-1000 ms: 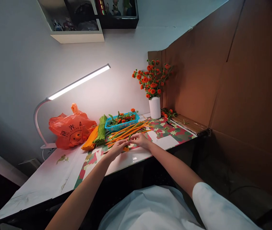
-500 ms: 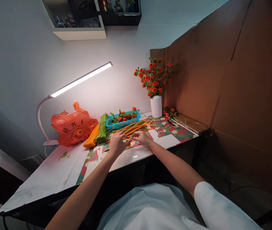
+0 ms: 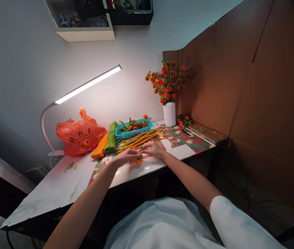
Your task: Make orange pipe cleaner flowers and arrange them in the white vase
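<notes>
Close together over the front of the table, my left hand and my right hand both have their fingers pinched on a small orange flower made of fuzzy stem. Its bloom hangs low by the left fingertips. A short green piece shows upright at the right fingertips; the fingers hide how it joins the flower. Just beyond my hands lie loose orange and green pipe cleaners. To their left are a green pipe-cleaner bundle and an orange pipe-cleaner bundle.
A blue basket behind the loose stems holds orange flowers and green pieces. A white ribbed vase of orange flowers stands further back. An orange plastic bag and a lit lamp are left. Cardboard walls the right side.
My left hand has turned flatter and lowered slightly, and the orange bloom now shows more below its fingers. My right hand stays nearly in place, the green piece now more upright.
</notes>
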The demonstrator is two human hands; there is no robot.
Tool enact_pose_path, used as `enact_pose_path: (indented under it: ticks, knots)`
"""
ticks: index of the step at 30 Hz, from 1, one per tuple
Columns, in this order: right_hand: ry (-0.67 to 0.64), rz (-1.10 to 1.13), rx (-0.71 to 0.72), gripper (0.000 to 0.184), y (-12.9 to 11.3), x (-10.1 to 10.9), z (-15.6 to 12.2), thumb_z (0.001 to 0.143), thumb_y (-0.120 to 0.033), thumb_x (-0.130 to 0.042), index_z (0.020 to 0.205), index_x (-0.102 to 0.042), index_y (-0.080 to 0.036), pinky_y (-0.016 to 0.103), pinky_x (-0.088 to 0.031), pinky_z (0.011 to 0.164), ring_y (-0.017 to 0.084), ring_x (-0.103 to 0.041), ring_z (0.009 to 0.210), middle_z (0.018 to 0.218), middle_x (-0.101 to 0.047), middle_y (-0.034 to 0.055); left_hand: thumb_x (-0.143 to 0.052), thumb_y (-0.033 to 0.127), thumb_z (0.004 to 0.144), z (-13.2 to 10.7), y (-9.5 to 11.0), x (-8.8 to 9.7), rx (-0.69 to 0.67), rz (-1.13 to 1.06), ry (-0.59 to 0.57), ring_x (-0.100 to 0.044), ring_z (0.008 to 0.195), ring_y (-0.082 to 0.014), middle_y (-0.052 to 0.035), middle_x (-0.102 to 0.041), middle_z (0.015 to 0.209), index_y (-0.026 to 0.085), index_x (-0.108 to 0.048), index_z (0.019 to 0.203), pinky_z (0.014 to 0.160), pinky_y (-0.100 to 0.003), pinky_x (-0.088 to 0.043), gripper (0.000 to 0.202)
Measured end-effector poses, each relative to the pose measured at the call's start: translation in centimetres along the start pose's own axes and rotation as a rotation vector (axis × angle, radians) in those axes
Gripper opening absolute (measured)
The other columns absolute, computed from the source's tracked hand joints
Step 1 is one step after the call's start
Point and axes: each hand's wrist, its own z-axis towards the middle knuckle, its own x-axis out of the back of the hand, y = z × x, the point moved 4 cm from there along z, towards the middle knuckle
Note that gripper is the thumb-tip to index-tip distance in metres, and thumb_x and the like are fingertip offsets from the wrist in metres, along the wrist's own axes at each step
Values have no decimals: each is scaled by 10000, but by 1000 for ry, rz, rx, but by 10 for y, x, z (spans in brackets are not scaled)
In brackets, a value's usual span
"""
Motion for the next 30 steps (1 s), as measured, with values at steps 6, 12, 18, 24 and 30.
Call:
enact_pose_path:
  ticks: [6,12,18,24,30]
  knots:
    - [133,145,-150,408,4,4,0,667,-551,-701,652,-619,-151,246,-368,615,118,-485,641,653,-551,-12,-681,434,685,4,19,-7,-84,225,253,-628,719,-198,-65,-712,774,162,-725,722,659,-289,-457,278]
    - [128,-56,-111,377,3,6,-1,716,-516,-701,634,-658,-150,268,-367,678,137,-500,684,626,-571,3,-593,396,757,4,20,-12,-121,435,359,-612,680,-185,-54,-717,727,171,-733,691,676,-285,-439,273]
    - [61,-141,-49,322,2,3,0,709,-507,-734,734,-741,-186,292,-368,744,178,-503,800,659,-607,32,-633,485,717,-2,11,-2,-18,336,177,-594,639,-180,-48,-701,673,145,-731,701,627,-277,-433,355]
    - [-18,147,-65,419,-1,1,-3,638,-571,-742,746,-733,-166,252,-397,642,141,-511,707,703,-595,17,-654,554,688,-7,12,-7,21,0,-108,-610,666,-174,-82,-706,733,114,-731,784,630,-277,-452,458]
    - [76,97,-125,403,4,5,-1,642,-547,-739,691,-696,-149,242,-371,600,130,-502,658,664,-588,9,-633,416,741,-7,28,-8,-38,383,281,-641,710,-202,-72,-731,772,161,-737,771,671,-289,-446,278]
